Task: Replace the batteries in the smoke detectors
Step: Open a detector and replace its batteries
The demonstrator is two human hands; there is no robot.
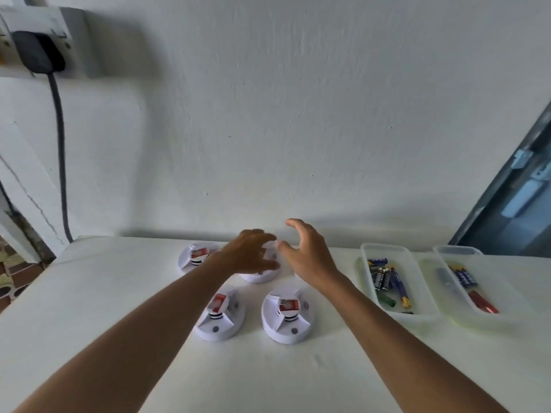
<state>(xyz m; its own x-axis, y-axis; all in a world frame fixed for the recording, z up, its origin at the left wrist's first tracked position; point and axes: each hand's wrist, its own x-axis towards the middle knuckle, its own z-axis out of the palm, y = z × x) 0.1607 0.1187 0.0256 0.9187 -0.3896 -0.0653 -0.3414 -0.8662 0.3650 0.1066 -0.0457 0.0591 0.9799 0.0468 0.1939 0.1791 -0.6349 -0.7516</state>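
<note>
On a white table [119, 293] set against a pale wall [298, 114], four round white smoke detectors lie in view: one at the far left [195, 256], one at the far middle [261, 274], and two nearer the person, left [220, 314] and right [287, 312]. Three show a red-labelled centre; the far middle one lies largely under the left hand [249, 253]. That hand reaches over it with fingers spread and bent; whether they touch or grasp it cannot be told. The right hand [307, 254] hovers just beside, fingers apart and loosely curved, holding nothing. To the right stand two clear plastic trays. The nearer tray [365, 254] holds a heap of blue and dark batteries [387, 278]; the farther tray [441, 251] holds a few more batteries [465, 278]. At upper left a dark plug [38, 52] sits in a wall socket, its cable [61, 150] hanging down.
</note>
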